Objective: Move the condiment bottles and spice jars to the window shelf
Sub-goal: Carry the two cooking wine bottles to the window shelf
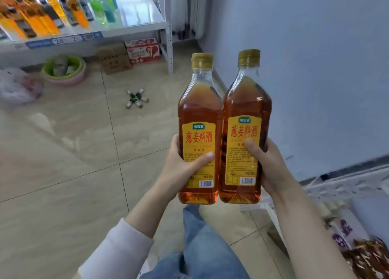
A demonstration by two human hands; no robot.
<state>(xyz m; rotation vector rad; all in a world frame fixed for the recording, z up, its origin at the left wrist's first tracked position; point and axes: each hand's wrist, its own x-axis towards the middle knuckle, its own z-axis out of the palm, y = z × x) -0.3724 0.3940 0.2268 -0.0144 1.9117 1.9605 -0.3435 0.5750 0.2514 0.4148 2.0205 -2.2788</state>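
A white sleeve (117, 251) covers the left arm to mid-forearm, the right forearm (305, 215) is bare, and blue denim jeans (202, 247) cover the legs

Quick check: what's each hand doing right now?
Left hand: grips the left bottle.
Right hand: grips the right bottle.

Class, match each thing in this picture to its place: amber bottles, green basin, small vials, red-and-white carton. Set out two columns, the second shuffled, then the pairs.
1 amber bottles
2 green basin
3 small vials
4 red-and-white carton

A loose on the open floor tiles
B under the shelf, beside its leg
C one in the left hand, one in the right hand
D on the floor beside a white plastic bag

Pairs: 1-C, 2-D, 3-A, 4-B
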